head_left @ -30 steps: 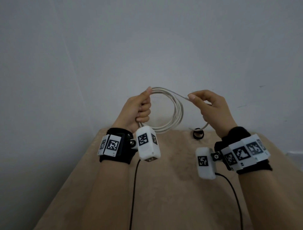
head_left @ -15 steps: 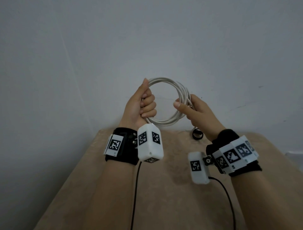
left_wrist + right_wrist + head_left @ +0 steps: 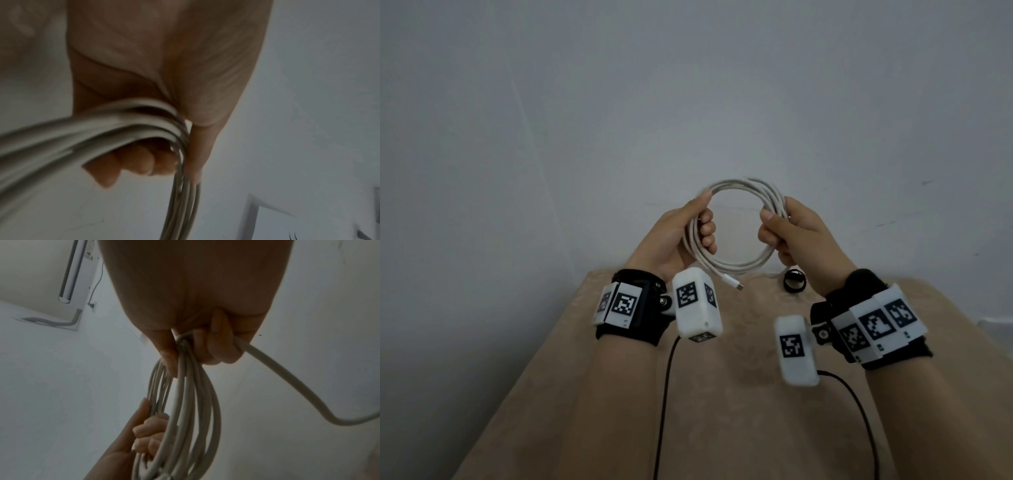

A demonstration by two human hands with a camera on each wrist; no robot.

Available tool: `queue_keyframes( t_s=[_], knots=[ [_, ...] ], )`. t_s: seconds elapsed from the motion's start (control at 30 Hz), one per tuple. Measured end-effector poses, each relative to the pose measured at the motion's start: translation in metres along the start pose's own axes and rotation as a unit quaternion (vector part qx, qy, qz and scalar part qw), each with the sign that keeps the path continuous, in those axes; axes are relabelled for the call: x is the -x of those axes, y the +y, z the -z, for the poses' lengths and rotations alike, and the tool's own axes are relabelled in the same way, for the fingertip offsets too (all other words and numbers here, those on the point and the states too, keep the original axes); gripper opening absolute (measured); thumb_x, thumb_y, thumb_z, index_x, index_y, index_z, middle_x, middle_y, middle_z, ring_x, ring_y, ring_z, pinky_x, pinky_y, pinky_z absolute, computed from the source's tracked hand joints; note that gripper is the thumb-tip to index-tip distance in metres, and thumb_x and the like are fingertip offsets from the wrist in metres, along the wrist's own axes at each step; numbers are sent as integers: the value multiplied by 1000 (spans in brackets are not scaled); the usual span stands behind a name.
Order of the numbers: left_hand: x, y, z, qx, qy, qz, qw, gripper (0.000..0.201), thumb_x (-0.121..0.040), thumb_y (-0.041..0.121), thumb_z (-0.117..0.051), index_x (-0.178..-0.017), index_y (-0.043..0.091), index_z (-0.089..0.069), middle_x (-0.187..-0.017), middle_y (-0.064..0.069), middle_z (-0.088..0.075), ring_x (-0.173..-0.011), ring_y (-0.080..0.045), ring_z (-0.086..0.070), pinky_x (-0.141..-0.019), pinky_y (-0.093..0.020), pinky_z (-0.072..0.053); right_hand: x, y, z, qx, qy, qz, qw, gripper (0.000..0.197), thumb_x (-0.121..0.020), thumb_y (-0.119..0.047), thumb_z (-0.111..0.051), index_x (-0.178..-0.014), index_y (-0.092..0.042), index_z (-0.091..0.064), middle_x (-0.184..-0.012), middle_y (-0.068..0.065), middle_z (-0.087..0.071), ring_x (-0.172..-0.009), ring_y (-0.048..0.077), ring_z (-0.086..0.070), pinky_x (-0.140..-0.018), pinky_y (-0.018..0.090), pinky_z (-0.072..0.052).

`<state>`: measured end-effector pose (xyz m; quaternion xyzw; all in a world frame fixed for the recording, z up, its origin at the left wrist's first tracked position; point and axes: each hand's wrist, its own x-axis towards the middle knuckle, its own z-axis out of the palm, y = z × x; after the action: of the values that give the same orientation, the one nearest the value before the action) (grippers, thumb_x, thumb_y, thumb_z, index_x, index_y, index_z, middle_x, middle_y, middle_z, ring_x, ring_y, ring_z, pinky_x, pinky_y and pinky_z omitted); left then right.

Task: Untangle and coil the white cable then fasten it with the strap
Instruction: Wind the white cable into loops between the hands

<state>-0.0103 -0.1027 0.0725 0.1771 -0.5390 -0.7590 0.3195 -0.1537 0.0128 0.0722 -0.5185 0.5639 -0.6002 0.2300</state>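
The white cable [image 3: 743, 265] is wound into a round coil of several loops, held upright in the air above the table's far edge. My left hand [image 3: 700, 226] grips the coil's left side, fingers curled round the bundle [image 3: 127, 128]. My right hand [image 3: 777, 231] grips the right side, thumb and fingers closed over the strands [image 3: 185, 369]. One plug end [image 3: 734, 283] hangs free below the coil. A loose tail [image 3: 287, 378] runs out of my right fist. The black strap [image 3: 793, 281], rolled into a ring, lies on the table under my right hand.
A beige table [image 3: 722, 411] stretches toward me, ending at a plain grey wall [image 3: 688, 102]. Two black wires [image 3: 664, 394] run from the wrist cameras down over the tabletop. An air-conditioning unit [image 3: 41, 272] shows high on the wall in the right wrist view.
My right hand brought the straight run of cable in and closed on the coil's right side. The coil now has one more loop, and a plug end hangs below it.
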Motion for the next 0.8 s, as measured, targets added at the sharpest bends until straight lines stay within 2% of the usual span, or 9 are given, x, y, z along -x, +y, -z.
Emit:
queue_keyframes(
  t_s=[0.07,0.13,0.2,0.3,0.43,0.5,0.6,0.73,0.8],
  knots=[
    [1,0,3,-42,1,-4,999,29,-93,26,-57,-68,14,-51,-54,2,-49,-44,-10,-46,-51,-23,-45,1,-1,-1,16,-13,4,1000,20,-100,-12,-42,-81,-14,-41,-62,1,-37,-38,-1,-34,-40,9,-25],
    [3,0,5,-79,0,-5,997,21,-92,20,-60,-72,13,-57,-55,2,-52,-44,-9,-46,-49,-21,-44,2,-2,-3,10,-36,4,999,13,-100,-6,-42,-87,-7,-42,-62,2,-34,-37,-1,-36,-39,7,-28],
    [5,0,7,-129,-11,-5,992,16,-89,16,-62,-74,11,-60,-56,2,-53,-44,-8,-46,-47,-20,-43,3,-1,-4,3,-61,-3,998,13,-98,-2,-44,-86,-5,-43,-60,-1,-34,-37,-2,-36,-40,6,-29],
    [7,2,8,-241,-42,-2,970,10,-86,15,-67,-78,10,-64,-61,1,-56,-46,-9,-47,-48,-20,-44,1,5,-5,-2,-106,-24,994,19,-95,1,-48,-78,-6,-45,-54,-8,-35,-42,0,-34,-43,8,-30],
    [10,4,3,-354,-96,14,930,9,-85,23,-69,-80,15,-71,-62,1,-60,-44,-8,-44,-43,-18,-37,0,10,-7,43,-165,-48,984,21,-92,4,-49,-76,-8,-50,-54,-8,-40,-44,3,-34,-45,14,-30],
    [10,4,1,-373,-109,31,921,17,-86,27,-68,-82,10,-70,-57,2,-58,-41,-7,-42,-41,-17,-34,1,9,-8,44,-178,-59,981,21,-91,6,-48,-75,-8,-50,-51,-11,-42,-44,4,-34,-44,13,-30],
    [10,4,0,-363,-107,54,924,25,-88,26,-65,-83,1,-65,-47,4,-49,-35,-4,-35,-38,-14,-30,2,7,-9,49,-180,-63,980,13,-92,5,-48,-81,-3,-51,-48,-14,-40,-43,3,-34,-43,11,-30],
    [9,3,-2,-338,-95,50,935,26,-92,30,-60,-74,10,-63,-48,8,-29,-39,-4,-21,-38,-15,-17,4,6,-9,72,-151,-46,985,14,-93,-2,-52,-79,-4,-52,-50,-11,-44,-43,0,-39,-44,9,-31],
    [8,3,-3,-311,-79,38,947,37,-91,33,-60,-59,18,-53,-47,8,-27,-38,-5,-18,-39,-18,-14,4,6,-7,98,-126,-24,987,14,-93,-11,-56,-82,-3,-57,-54,-4,-49,-43,-1,-41,-44,8,-31]
  ],
)
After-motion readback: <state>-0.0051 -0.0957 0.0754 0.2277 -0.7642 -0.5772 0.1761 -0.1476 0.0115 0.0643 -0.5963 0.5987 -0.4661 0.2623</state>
